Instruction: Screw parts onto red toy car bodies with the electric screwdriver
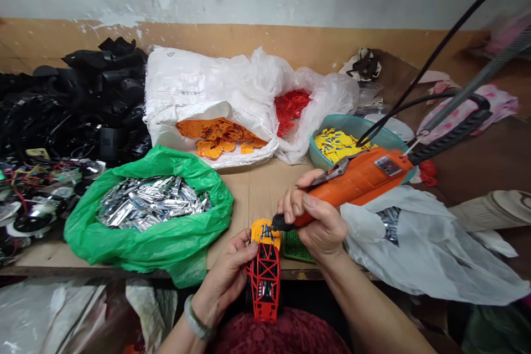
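Note:
My left hand [234,265] is closed around the side of a toy car [266,274] with a red lattice frame and an orange-yellow front piece. My right hand [313,215] grips an orange electric screwdriver [352,180] with a black nose and a metal lever. The driver lies slanted, its tip at the right edge of the car's orange-yellow piece; whether it touches a screw I cannot make out. A green perforated basket [296,247] shows partly behind my right hand.
A green bag [89,227] of silvery parts stands left. Behind are a white sack [186,77] of orange pieces, red parts [290,108] in clear plastic and a teal basin [317,146] of yellow pieces. Black parts [103,83] heap far left. A cable [440,33] hangs at right.

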`<state>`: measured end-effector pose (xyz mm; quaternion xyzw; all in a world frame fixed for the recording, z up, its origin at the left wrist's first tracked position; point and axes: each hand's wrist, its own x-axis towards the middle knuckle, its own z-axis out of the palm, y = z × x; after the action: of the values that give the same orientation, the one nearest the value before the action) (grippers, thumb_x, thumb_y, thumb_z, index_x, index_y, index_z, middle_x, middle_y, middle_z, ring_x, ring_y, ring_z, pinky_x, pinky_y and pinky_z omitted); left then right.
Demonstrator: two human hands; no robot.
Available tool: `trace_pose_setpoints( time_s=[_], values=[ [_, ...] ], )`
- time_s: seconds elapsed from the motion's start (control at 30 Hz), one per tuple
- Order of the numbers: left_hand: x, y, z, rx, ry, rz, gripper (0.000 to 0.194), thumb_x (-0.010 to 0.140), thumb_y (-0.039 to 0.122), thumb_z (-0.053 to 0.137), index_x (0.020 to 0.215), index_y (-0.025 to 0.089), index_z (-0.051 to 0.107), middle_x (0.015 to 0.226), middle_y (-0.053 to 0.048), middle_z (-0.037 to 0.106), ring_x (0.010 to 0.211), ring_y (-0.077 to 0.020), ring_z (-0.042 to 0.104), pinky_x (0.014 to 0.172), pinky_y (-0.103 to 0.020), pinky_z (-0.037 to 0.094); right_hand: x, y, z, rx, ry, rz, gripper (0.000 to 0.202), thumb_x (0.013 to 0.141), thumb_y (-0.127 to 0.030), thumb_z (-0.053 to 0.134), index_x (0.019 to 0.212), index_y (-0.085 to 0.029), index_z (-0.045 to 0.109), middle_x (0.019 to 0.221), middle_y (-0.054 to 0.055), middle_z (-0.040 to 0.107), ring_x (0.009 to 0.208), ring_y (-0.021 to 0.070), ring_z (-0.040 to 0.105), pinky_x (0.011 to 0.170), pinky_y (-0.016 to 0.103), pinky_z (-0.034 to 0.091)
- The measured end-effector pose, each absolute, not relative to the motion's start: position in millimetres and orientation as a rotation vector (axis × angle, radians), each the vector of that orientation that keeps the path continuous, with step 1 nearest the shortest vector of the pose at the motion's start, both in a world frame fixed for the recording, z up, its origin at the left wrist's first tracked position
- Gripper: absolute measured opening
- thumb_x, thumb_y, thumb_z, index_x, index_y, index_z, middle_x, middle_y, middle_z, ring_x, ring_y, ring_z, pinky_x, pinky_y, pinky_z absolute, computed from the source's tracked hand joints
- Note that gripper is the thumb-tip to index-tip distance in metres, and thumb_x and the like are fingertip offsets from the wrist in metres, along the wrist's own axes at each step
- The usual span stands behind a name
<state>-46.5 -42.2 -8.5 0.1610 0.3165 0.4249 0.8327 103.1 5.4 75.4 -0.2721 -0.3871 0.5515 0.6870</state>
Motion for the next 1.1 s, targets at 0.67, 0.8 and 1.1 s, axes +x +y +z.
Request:
trace_pose_setpoints(
  time_s=[0.67,0.8,1.1],
  values=[
    [-43.0,-39.9,-3.9,0.391,0.671,0.905,0.044,0.067,0.027,0.089,0.106,0.013,0.072,0.089,-0.008,0.076,0.071,-0.0162,0.068,0.071,-0.027,0.051,98.7,2.9,65.3,-0.575,-0.975,1.26,0.021,0.077,-0.032,0.068,0.09,-0.025,0.053,0.053,-0.009,0.049,0.041,0.0131,0.048,0.05,0.031,0.044],
    [-43.4,-40.1,-4.7,0.418,0.689,0.919,0.041,0.068,0.028,0.088,0.103,0.014,0.073,0.09,-0.008,0.076,0.072,-0.0158,0.068,0.071,-0.026,0.049,101.1,-0.4,61.0,-0.58,-1.04,1.292,0.021,0.078,-0.034,0.068,0.09,-0.026,0.052,0.052,-0.009,0.046,0.042,0.0129,0.048,0.052,0.03,0.045],
    [-45.9,-38.2,-3.7,0.392,0.717,0.931,0.038,0.066,0.023,0.088,0.099,0.013,0.072,0.089,-0.008,0.076,0.073,-0.0166,0.068,0.073,-0.027,0.05,97.4,5.8,60.3,-0.562,-1.0,1.299,0.022,0.078,-0.034,0.069,0.092,-0.025,0.055,0.052,-0.009,0.046,0.042,0.0125,0.046,0.051,0.03,0.045]
  ],
)
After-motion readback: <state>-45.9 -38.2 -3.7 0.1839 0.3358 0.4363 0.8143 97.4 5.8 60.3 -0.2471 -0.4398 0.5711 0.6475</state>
